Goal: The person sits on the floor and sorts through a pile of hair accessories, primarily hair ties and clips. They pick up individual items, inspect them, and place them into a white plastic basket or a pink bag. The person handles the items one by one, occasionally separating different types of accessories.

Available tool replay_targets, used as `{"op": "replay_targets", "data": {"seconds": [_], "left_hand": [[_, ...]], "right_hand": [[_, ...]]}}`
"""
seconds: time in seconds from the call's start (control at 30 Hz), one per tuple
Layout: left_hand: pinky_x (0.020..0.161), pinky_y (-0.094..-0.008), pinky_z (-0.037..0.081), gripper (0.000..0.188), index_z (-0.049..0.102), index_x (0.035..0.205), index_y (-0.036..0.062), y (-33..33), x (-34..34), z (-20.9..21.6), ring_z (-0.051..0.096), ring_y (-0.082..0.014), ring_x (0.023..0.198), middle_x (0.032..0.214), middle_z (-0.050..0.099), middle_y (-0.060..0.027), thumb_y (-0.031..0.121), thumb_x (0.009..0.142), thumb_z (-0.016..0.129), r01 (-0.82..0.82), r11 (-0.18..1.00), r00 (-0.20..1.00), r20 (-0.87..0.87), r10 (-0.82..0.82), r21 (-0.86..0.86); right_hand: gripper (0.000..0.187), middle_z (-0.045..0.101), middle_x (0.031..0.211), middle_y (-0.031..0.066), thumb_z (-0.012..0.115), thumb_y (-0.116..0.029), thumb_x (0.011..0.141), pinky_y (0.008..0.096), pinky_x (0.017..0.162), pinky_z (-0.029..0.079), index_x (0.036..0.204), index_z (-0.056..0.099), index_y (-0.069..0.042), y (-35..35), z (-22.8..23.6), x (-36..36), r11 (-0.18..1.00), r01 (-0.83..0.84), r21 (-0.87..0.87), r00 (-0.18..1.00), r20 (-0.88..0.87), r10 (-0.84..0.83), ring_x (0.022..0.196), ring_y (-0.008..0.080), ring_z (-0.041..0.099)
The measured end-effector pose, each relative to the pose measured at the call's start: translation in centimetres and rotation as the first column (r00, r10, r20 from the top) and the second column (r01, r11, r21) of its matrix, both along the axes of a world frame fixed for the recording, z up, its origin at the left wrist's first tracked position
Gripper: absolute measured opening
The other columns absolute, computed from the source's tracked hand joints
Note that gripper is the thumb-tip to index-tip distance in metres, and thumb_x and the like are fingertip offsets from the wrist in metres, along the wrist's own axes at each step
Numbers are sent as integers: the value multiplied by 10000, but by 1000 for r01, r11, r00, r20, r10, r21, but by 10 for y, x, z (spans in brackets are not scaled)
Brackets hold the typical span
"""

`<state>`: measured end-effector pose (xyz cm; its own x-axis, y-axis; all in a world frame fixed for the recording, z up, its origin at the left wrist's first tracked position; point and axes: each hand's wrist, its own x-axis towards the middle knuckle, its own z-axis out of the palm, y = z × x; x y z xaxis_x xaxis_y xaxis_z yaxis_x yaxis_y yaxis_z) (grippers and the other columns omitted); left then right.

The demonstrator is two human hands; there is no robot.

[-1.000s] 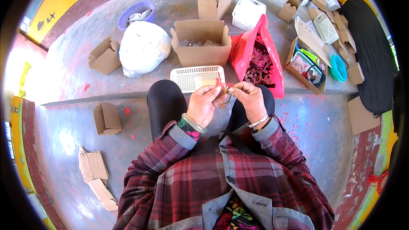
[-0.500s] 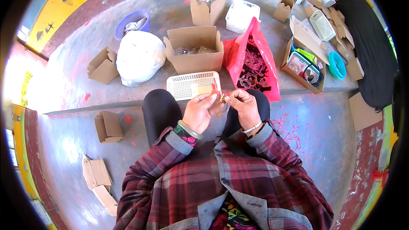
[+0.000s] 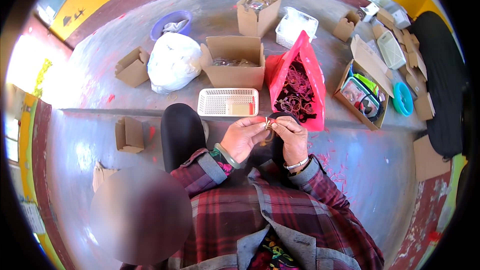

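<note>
My left hand (image 3: 241,138) and my right hand (image 3: 293,141) meet in front of my knees, fingertips pinched from both sides on a small bundle of golden-tan cord loops (image 3: 268,124). Part of the bundle hangs below the fingers. A bit of red shows by the left fingertips; I cannot make out what it is. Just beyond the hands is a white plastic basket (image 3: 204,102), holding a pale block-like piece (image 3: 239,109) with a red end. To the right of it leans a pink-red plastic bag (image 3: 316,82), full of dark and pink loops (image 3: 298,90).
Behind the basket stands an open cardboard box (image 3: 234,76) with loose items. A stuffed white bag (image 3: 173,62), a purple basin (image 3: 157,29) and a box of mixed goods (image 3: 357,112) flank it. A step edge (image 3: 100,112) crosses the floor. A blurred patch covers the lower left.
The view has shifted, so the basket and boxes sit differently in it. Both hands still pinch the cord bundle, now a little nearer my body. The blurred patch has appeared at lower left.
</note>
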<state>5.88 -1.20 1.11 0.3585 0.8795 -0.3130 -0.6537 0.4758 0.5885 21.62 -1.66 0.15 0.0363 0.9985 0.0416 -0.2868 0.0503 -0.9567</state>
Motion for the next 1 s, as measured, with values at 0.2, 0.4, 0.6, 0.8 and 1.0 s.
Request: {"op": "replay_targets", "data": {"seconds": [0.2, 0.4, 0.6, 0.8, 1.0], "left_hand": [[801, -257, 513, 161, 573, 994, -43, -11, 6, 0, 609, -170, 874, 975, 612, -109, 40, 856, 560, -66, 996, 996, 52, 69, -58], [797, -233, 521, 135, 573, 965, -43, -9, 9, 12, 613, -160, 863, 970, 609, -109, 40, 861, 552, -101, 994, 992, 73, 103, -35], [856, -268, 499, 134, 569, 966, -45, -4, 14, 18, 597, -170, 915, 979, 606, -102, 42, 868, 540, -9, 1000, 999, 38, 8, 7], [850, -291, 496, 143, 565, 965, -48, 0, 23, 9, 599, -176, 921, 976, 606, -111, 61, 884, 519, 65, 996, 998, 7, -66, 61], [779, -311, 526, 168, 569, 981, -33, -7, 8, 16, 621, -180, 869, 967, 619, -115, 100, 891, 521, 126, 992, 984, -134, -122, 26]], "right_hand": [[32, 564, 812, 33, 605, 3, 802, 209, 697, 405, 795, 615, 33, 2, -1, 5, 997, -70, -21, 995, -67, 68, 766, 90, 510], [44, 524, 925, 32, 583, -16, 821, 220, 767, 394, 795, 612, 4, 8, 7, 4, 990, -106, 92, 987, -114, 116, 860, 95, 487], [61, 555, 954, 29, 598, -56, 830, 212, 758, 393, 831, 626, -2, -5, 1, 4, 1000, -18, 24, 962, -272, 24, 840, 84, 491], [108, 602, 807, -32, 623, -86, 828, 175, 630, 376, 914, 630, -22, -21, 10, 6, 988, 30, -152, 975, -215, -63, 705, 31, 489], [169, 549, 1006, 20, 639, -1, 783, 198, 723, 434, 950, 612, -19, -27, 28, 1, 980, 189, 58, 980, -67, -186, 808, 63, 530]]}}
